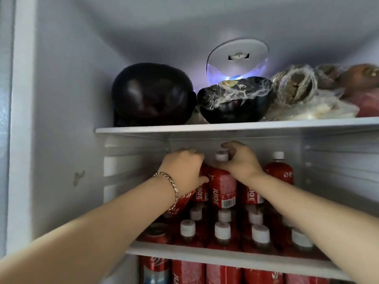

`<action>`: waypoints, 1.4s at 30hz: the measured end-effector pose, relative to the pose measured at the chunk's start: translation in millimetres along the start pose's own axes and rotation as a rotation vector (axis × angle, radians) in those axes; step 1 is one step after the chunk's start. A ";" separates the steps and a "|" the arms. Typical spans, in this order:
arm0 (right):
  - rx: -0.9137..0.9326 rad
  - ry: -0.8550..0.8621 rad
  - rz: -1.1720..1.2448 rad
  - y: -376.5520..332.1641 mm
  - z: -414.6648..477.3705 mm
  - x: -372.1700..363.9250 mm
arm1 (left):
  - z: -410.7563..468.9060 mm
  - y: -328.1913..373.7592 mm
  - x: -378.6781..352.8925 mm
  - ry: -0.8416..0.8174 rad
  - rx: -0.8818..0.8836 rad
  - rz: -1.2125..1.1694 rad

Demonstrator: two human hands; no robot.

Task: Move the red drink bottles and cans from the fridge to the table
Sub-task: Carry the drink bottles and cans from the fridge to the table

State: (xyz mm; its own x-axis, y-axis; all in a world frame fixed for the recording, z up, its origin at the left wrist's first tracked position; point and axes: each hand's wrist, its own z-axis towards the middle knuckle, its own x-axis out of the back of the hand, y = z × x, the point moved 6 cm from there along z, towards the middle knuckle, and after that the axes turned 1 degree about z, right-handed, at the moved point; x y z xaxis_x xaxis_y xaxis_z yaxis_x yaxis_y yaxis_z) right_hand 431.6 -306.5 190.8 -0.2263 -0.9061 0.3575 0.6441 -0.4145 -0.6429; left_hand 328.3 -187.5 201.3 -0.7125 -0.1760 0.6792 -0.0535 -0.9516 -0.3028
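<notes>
Several red juice bottles with white caps fill the fridge's middle shelf (225,256), some raised at the back and others lower in front. My right hand (240,160) grips the neck of one raised red juice bottle (222,187), fingers curled just beside its cap. My left hand (182,171), with a chain bracelet on the wrist, is wrapped round the top of a neighbouring red bottle (200,193), hiding its cap. Another raised bottle (279,171) stands free to the right. A red can (155,234) sits at the shelf's front left.
The upper shelf (205,128) carries two dark aubergines (151,95), one wrapped in film, and bagged food at the right. More red bottles and a can (155,269) show on the shelf below. The fridge's left wall (67,140) is close to my left arm.
</notes>
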 end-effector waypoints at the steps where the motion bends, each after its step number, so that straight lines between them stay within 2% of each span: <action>1: -0.003 0.003 0.036 -5.5 -5.0 3.5 | 0.6 1.8 2.2 -0.014 -0.018 -0.005; 9: 0.037 -0.071 0.118 -39.6 -36.2 16.4 | 10.4 14.9 26.0 -0.118 -0.119 -0.102; 14: 0.059 -0.081 0.249 -35.9 -45.5 14.4 | 22.3 11.2 10.6 -0.294 -0.112 -0.246; 19: 0.055 -0.080 0.308 -28.1 -47.9 6.9 | 33.7 3.8 2.0 -0.317 -0.081 -0.305; 24: 0.023 -0.020 0.314 -21.9 -50.9 6.4 | 40.6 0.3 -10.8 -0.383 -0.043 -0.235; 27: 0.019 -0.055 0.330 -20.9 -48.7 8.8 | 43.7 3.3 -11.8 -0.377 -0.055 -0.329; 32: 0.105 -0.287 0.078 -23.2 -37.2 24.2 | 48.9 23.2 -16.9 -0.287 -0.104 -0.499; 33: 0.126 -0.290 -0.084 -19.1 -32.7 31.0 | 49.8 23.8 -19.5 -0.282 -0.100 -0.500; 36: 0.190 -0.202 -0.770 -8.4 -17.3 49.0 | 48.6 22.9 -20.5 -0.273 -0.088 -0.489; 37: 0.173 -0.215 -0.893 -5.4 -13.6 48.3 | 48.2 21.7 -21.0 -0.275 -0.079 -0.487; 40: 0.012 -0.320 -0.971 8.6 -6.1 32.4 | 47.8 21.0 -23.6 -0.272 -0.056 -0.486; 42: -0.042 -0.330 -1.012 13.9 -1.4 21.5 | 48.4 19.4 -23.0 -0.245 -0.045 -0.472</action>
State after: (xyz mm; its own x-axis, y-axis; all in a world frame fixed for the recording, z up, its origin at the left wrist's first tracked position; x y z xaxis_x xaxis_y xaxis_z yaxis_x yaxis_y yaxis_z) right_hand 434.7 -331.9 188.6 -0.4285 -0.0730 0.9006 0.2401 -0.9701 0.0356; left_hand 377.5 -214.2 212.2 -0.4195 0.2097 0.8832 -0.3624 -0.9307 0.0488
